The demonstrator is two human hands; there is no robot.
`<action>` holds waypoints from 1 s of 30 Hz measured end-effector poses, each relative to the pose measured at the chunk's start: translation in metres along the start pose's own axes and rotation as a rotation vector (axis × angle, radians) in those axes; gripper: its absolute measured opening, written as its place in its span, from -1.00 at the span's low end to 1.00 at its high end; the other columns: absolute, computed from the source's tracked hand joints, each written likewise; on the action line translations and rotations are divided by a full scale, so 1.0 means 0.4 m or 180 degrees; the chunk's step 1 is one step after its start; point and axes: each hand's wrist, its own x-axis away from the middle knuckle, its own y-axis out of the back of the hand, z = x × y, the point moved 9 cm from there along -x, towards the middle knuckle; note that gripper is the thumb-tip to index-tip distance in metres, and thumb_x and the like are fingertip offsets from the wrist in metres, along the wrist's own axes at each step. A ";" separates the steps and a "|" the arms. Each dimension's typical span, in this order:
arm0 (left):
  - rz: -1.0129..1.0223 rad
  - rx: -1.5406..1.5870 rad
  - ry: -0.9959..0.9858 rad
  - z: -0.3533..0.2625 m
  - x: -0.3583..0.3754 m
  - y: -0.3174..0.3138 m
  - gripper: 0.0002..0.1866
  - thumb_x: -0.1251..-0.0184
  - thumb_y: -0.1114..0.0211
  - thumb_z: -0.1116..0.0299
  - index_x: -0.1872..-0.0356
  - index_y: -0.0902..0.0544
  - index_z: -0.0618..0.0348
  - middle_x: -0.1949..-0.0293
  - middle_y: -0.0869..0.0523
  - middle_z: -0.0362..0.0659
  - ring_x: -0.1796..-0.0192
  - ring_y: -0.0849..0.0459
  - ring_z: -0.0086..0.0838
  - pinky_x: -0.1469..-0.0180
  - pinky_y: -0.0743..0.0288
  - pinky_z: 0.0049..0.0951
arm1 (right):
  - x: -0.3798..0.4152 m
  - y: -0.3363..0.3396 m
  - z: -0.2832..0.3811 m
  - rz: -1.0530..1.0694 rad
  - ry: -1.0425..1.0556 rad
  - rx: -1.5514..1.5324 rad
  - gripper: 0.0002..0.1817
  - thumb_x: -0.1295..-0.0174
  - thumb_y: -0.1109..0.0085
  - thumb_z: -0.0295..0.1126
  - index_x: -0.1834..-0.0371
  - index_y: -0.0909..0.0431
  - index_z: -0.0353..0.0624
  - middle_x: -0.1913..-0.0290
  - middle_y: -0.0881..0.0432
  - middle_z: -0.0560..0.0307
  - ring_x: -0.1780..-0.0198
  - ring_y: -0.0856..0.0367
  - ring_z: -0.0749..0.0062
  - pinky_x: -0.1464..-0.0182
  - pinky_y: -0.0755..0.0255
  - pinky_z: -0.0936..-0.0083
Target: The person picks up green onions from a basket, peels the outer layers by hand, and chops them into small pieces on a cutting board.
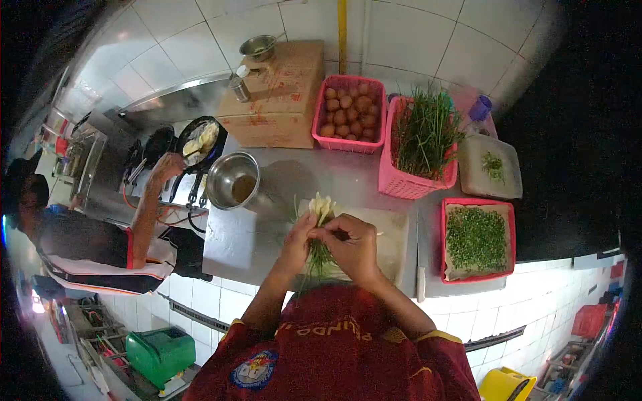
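My left hand (297,246) is wrapped round a bunch of spring onions (323,207), white ends pointing away from me and green leaves hanging toward my body. Thumb and fingers of my right hand (351,242) are pinched together at the side of the same bunch, just below the white ends. Under both hands lies a pale cutting board (384,234) on the metal table. A knife (420,277) with a white handle rests along the board's right side.
Beyond the board stand a steel bowl (233,180), a cardboard box (267,127), a pink basket of eggs (348,140) and a pink basket of long greens (414,184). Chopped greens fill a red tray (444,240). At left, a person's hand (170,166) is beside a frying pan (212,157).
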 end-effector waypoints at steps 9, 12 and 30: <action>0.0322 -0.1088 0.0309 0.005 0.043 0.007 -0.38 -0.53 0.02 -0.07 -0.33 -0.35 0.27 -0.18 -0.52 -0.12 -0.23 -0.46 -0.42 -0.30 -0.27 -0.40 | 0.035 -0.020 0.009 0.0365 0.0636 0.0681 -0.83 -0.06 -0.35 -0.46 0.29 -0.60 -0.20 0.40 -0.61 0.00 0.39 -0.63 0.05 0.33 -0.53 0.29; 0.0124 -0.0957 0.0398 0.001 0.044 -0.004 -0.39 -0.52 0.04 -0.11 -0.31 -0.39 0.21 -0.12 -0.55 -0.14 -0.16 -0.50 -0.43 -0.22 -0.35 -0.40 | 0.043 -0.020 -0.008 0.0362 0.0303 0.0649 -0.81 -0.07 -0.34 -0.46 0.27 -0.57 -0.21 0.36 -0.61 -0.03 0.35 -0.63 0.06 0.32 -0.52 0.31; -0.0291 -0.0646 -0.0287 -0.088 0.046 0.088 -0.63 -0.53 -0.01 -0.02 0.13 -0.42 0.11 0.47 -0.32 -0.33 0.58 -0.30 -0.62 0.43 -0.40 -0.46 | 0.195 0.152 -0.751 -0.0879 -0.2353 0.0211 -0.63 -0.19 -0.35 -0.29 0.66 -0.52 -0.31 0.74 -0.54 0.07 0.79 -0.47 0.51 0.79 -0.31 0.47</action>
